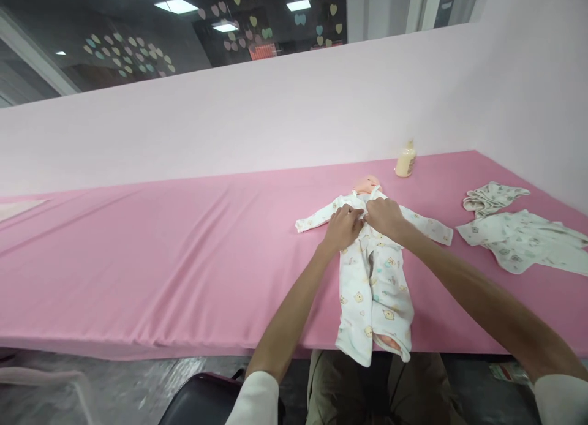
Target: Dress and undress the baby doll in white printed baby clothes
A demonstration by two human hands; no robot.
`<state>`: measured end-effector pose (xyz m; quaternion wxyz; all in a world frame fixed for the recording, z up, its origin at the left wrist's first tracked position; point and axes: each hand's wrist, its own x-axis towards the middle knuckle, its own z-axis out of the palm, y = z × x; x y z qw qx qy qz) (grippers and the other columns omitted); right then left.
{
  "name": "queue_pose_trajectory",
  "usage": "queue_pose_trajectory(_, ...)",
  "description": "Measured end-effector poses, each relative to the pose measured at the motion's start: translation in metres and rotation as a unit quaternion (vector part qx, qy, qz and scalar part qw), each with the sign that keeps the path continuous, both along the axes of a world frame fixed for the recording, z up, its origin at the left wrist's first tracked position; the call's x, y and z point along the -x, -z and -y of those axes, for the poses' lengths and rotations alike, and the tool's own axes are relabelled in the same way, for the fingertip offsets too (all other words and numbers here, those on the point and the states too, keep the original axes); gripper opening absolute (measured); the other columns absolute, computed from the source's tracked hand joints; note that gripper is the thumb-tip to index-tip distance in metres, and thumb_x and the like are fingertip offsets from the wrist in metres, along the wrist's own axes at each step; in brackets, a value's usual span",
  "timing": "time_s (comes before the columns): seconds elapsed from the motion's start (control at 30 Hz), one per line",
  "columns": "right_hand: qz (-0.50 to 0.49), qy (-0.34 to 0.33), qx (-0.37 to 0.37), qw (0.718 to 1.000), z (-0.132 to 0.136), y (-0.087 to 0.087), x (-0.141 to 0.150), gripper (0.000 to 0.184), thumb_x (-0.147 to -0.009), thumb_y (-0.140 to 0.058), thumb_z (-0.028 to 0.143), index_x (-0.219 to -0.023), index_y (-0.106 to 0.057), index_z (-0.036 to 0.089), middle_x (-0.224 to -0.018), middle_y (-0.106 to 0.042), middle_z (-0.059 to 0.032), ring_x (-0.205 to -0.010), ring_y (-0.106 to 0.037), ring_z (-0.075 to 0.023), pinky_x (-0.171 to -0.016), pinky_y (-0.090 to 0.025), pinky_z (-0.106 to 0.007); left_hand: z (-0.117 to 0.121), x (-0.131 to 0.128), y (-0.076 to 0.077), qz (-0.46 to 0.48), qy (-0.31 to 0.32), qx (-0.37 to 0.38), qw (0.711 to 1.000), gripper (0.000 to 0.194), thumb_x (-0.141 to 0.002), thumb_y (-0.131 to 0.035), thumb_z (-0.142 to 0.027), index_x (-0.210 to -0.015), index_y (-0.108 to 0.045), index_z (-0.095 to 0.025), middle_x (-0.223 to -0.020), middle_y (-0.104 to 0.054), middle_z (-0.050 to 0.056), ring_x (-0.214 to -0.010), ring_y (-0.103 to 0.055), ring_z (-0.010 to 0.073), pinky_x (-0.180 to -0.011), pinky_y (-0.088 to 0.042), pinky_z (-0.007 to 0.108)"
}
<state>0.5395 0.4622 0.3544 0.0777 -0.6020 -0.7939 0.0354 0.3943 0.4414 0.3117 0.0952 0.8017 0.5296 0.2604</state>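
Observation:
A baby doll (366, 184) lies on its back at the table's right half, its head toward the wall. It wears a white patterned baby romper (358, 296) with long sleeves spread to both sides and legs reaching the front edge. My left hand (344, 227) pinches the romper's front at the chest. Close beside it, my right hand (384, 217) is closed on the same cloth a little higher. The fingertips nearly meet, and the exact bit of fabric between them is hidden. A foot shows at one leg opening.
A pump bottle (406, 160) with pale yellow contents stands near the wall. To the right lie a folded patterned cloth (493, 198) and a spread white baby garment (528, 241). Pink cloth (138, 259) covers the table. A black chair (206, 400) is below the front edge.

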Motion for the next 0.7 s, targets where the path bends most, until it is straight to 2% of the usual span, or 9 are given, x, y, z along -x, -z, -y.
queue_pose_trajectory(0.07, -0.069, 0.007, 0.025, 0.997, -0.001, 0.000, -0.006, 0.012, -0.082, -0.056, 0.018, -0.072, -0.062, 0.015, -0.078, -0.068, -0.0115, -0.085, -0.067, -0.0251, -0.072, -0.045, -0.029, 0.000, -0.003, -0.001, 0.040, -0.005, 0.006, 0.999, 0.028, -0.093, -0.049, -0.028, -0.113, -0.066, -0.018, -0.105, -0.061, 0.008, -0.103, -0.056, 0.0230, -0.092, -0.044, 0.036)
queue_pose_trajectory(0.1, -0.129, 0.009, 0.061, 0.990, -0.002, 0.000, -0.010, 0.014, -0.081, -0.057, 0.018, -0.068, -0.059, 0.016, -0.071, -0.066, -0.0084, -0.077, -0.066, -0.0226, -0.068, -0.046, -0.028, 0.000, -0.005, -0.001, 0.059, -0.005, 0.009, 0.998, 0.025, -0.092, -0.050, -0.029, -0.107, -0.067, -0.017, -0.101, -0.062, 0.008, -0.100, -0.057, 0.0220, -0.090, -0.044, 0.034)
queue_pose_trajectory(0.13, -0.206, 0.011, 0.106, 0.973, -0.002, 0.001, -0.014, 0.015, -0.080, -0.056, 0.018, -0.065, -0.058, 0.017, -0.065, -0.064, -0.0056, -0.070, -0.065, -0.0200, -0.065, -0.047, -0.027, 0.000, -0.006, -0.002, 0.073, -0.003, 0.011, 0.997, 0.023, -0.092, -0.051, -0.030, -0.100, -0.067, -0.017, -0.097, -0.063, 0.007, -0.097, -0.057, 0.0212, -0.088, -0.044, 0.033)
queue_pose_trajectory(0.23, -0.412, 0.019, 0.220, 0.884, -0.003, 0.005, -0.026, 0.015, -0.080, -0.054, 0.013, -0.066, -0.058, 0.017, -0.059, -0.061, -0.0014, -0.058, -0.061, -0.0146, -0.061, -0.050, -0.025, -0.001, -0.007, -0.003, 0.077, 0.022, -0.006, 0.997, 0.020, -0.092, -0.051, -0.030, -0.082, -0.062, -0.017, -0.088, -0.063, 0.005, -0.089, -0.057, 0.0192, -0.083, -0.044, 0.031)
queue_pose_trajectory(0.27, -0.448, 0.016, 0.240, 0.861, -0.003, 0.006, -0.029, 0.015, -0.080, -0.053, 0.011, -0.068, -0.058, 0.017, -0.059, -0.062, -0.0013, -0.058, -0.061, -0.0138, -0.062, -0.052, -0.025, -0.002, -0.007, -0.003, 0.070, 0.032, -0.014, 0.997, 0.021, -0.093, -0.049, -0.028, -0.078, -0.059, -0.018, -0.086, -0.062, 0.005, -0.088, -0.057, 0.0187, -0.082, -0.043, 0.031)
queue_pose_trajectory(0.33, -0.476, -0.003, 0.263, 0.839, -0.003, 0.010, -0.033, 0.013, -0.082, -0.054, 0.011, -0.071, -0.060, 0.015, -0.061, -0.063, -0.0015, -0.058, -0.061, -0.0127, -0.064, -0.053, -0.024, -0.002, -0.006, -0.003, 0.052, 0.050, -0.024, 0.997, 0.023, -0.094, -0.046, -0.024, -0.074, -0.056, -0.018, -0.082, -0.062, 0.004, -0.086, -0.056, 0.0183, -0.081, -0.043, 0.030)
queue_pose_trajectory(0.43, -0.458, -0.035, 0.255, 0.851, -0.002, 0.013, -0.037, 0.010, -0.082, -0.058, 0.013, -0.073, -0.060, 0.015, -0.061, -0.062, -0.0002, -0.055, -0.057, -0.0113, -0.060, -0.049, -0.023, -0.002, -0.004, -0.001, 0.025, 0.061, -0.037, 0.997, 0.025, -0.096, -0.042, -0.022, -0.077, -0.056, -0.019, -0.084, -0.063, 0.005, -0.087, -0.055, 0.0192, -0.081, -0.042, 0.032)
queue_pose_trajectory(0.6, -0.353, -0.072, 0.164, 0.918, 0.000, 0.018, -0.037, 0.014, -0.085, -0.055, 0.021, -0.071, -0.055, 0.018, -0.062, -0.059, 0.0032, -0.053, -0.047, -0.0100, -0.050, -0.033, -0.022, -0.002, -0.002, 0.005, 0.021, 0.076, -0.058, 0.995, 0.026, -0.100, -0.035, -0.021, -0.092, -0.059, -0.018, -0.094, -0.065, 0.008, -0.091, -0.055, 0.0203, -0.087, -0.043, 0.033)
queue_pose_trajectory(0.7, -0.289, -0.074, 0.092, 0.950, 0.002, 0.021, -0.031, 0.016, -0.086, -0.050, 0.021, -0.071, -0.053, 0.019, -0.062, -0.059, 0.0030, -0.057, -0.048, -0.0114, -0.056, -0.033, -0.023, -0.003, -0.003, 0.008, 0.030, 0.067, -0.065, 0.995, 0.026, -0.100, -0.035, -0.022, -0.091, -0.058, -0.018, -0.093, -0.063, 0.009, -0.091, -0.055, 0.0206, -0.087, -0.045, 0.034)
